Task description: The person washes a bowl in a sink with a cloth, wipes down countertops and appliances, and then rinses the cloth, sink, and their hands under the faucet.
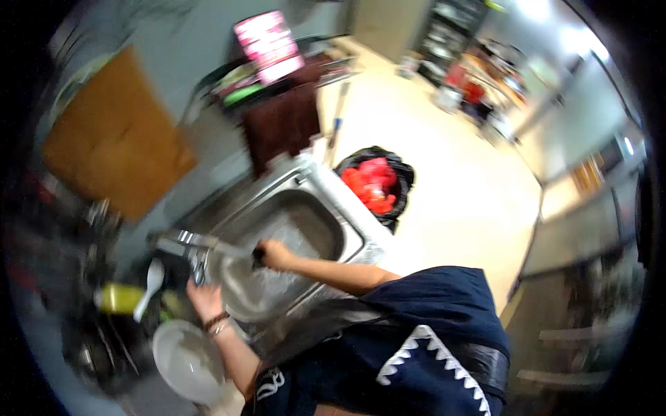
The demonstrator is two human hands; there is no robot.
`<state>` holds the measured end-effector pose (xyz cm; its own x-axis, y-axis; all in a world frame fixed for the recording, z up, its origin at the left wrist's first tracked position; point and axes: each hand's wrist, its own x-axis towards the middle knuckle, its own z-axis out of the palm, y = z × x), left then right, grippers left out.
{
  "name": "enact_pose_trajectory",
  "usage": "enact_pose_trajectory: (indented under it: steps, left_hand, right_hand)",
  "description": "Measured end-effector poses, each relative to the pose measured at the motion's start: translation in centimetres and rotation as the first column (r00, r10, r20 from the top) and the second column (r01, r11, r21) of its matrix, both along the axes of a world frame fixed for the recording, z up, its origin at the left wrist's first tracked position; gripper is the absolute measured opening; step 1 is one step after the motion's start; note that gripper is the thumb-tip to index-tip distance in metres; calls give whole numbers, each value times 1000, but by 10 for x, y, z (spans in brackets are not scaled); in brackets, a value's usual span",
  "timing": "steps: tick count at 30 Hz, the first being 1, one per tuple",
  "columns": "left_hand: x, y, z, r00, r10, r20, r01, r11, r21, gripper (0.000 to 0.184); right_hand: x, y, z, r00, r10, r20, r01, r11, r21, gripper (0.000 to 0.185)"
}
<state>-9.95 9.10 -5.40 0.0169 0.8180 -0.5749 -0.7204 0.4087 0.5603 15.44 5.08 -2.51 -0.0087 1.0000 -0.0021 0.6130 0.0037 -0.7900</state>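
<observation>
My right hand [275, 256] is closed round the black handle [259, 258] of what looks like a knife, held above the metal sink [333, 208]. Its pale blade [232, 249] is blurred and points left to the faucet [186, 239]. My left hand [205, 298], with bracelets at the wrist, is at the faucet's lever [198, 269], fingers appearing closed on it. Motion blur smears the fingertips. Water or wet shine shows in the sink. A white bowl [163, 350] stands beside my left forearm.
Left of the sink are a white spoon [149, 288] and a yellow container [116, 298]. A wooden board [118, 142] leans at the wall. A dark cloth [284, 125] hangs beyond the sink. A black-lined bin [406, 173] with red bags stands on the floor to its right.
</observation>
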Motion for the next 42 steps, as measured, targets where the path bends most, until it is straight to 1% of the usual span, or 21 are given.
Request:
enact_pose_trajectory:
  steps: [1, 3, 5, 7, 9, 10, 12, 15, 19, 24, 26, 29, 30, 32, 33, 35, 36, 37, 39, 41, 42]
  left_hand:
    - [4, 6, 20, 987, -157, 15, 152, 974, 166, 36]
    - [-15, 20, -6, 964, -237, 119, 213, 959, 187, 37]
    - [15, 16, 18, 991, -120, 56, 106, 973, 205, 38]
    - [31, 8, 16, 1000, -19, 0, 19, 991, 134, 42]
    - [52, -9, 9, 869, -454, 197, 424, 888, 179, 55]
    - [68, -22, 15, 863, -464, 199, 432, 883, 186, 55]
    - [124, -55, 76, 870, -456, 189, 484, 864, -141, 55]
    - [136, -34, 32, 823, -449, 346, 451, 889, 80, 56]
    - [131, -9, 34, 826, -559, 65, 561, 828, 3, 54]
    - [143, -12, 49, 866, -495, -72, 499, 845, 192, 56]
    - [146, -19, 45, 712, -585, -388, 702, 595, 392, 60]
    - [141, -10, -2, 730, -638, -246, 674, 611, 415, 60]
    - [153, -24, 31, 823, -513, -244, 568, 755, 327, 50]
    - [155, -21, 48, 807, -529, -261, 588, 758, 283, 47]
    - [155, -21, 50, 795, -540, -277, 602, 762, 241, 45]
    - [159, -26, 60, 840, -521, -155, 543, 809, 226, 43]
    - [168, -37, 86, 867, -478, -139, 498, 815, 296, 42]
    - [177, -43, 101, 892, -437, -119, 449, 817, 363, 42]
    - [183, -36, 99, 909, -406, -94, 408, 818, 405, 39]
    - [173, -22, 85, 817, -506, -275, 573, 666, 477, 32]
    - [167, -16, 79, 727, -529, -439, 687, 569, 452, 26]
  right_hand:
    - [2, -1, 16, 996, -14, -86, -4, 978, -208, 22]
    - [6, -12, 10, 987, -29, -158, 23, 999, -42, 14]
    - [8, -19, 30, 969, -84, -230, 35, 977, -211, 21]
    - [5, -20, 21, 969, -96, -229, 107, 994, 34, 23]
    - [4, -24, 35, 964, -104, -245, 126, 989, 76, 23]
    - [3, -27, 45, 961, -101, -259, 132, 985, 107, 23]
    - [1, -34, 56, 947, -65, -316, 111, 985, 129, 26]
    - [3, -40, 59, 943, -78, -324, 121, 986, 115, 28]
    - [15, -43, 70, 933, -54, -355, 74, 996, 41, 30]
    - [26, -32, 78, 976, -66, -205, 56, 997, -57, 30]
    - [21, -25, 72, 957, -143, -251, 142, 990, -20, 30]
    - [16, -17, 59, 931, -211, -297, 253, 961, 109, 28]
    - [20, -16, 61, 870, -204, -449, 258, 964, 61, 26]
    - [34, -19, 73, 723, -261, -639, 213, 965, -153, 28]
    - [36, -15, 59, 723, -263, -639, 213, 965, -155, 28]
    - [40, -2, 26, 867, -398, -300, 451, 882, 134, 44]
    - [39, -2, 21, 584, -255, -771, 176, 967, -187, 62]
    - [38, -9, 27, 582, -256, -772, 176, 966, -188, 62]
    - [36, -28, 49, 144, -452, -880, -402, 786, -469, 73]
    - [33, -19, 54, -217, -380, -899, -508, 831, -229, 57]
    - [47, -30, 61, -36, -322, -946, -493, 829, -264, 48]
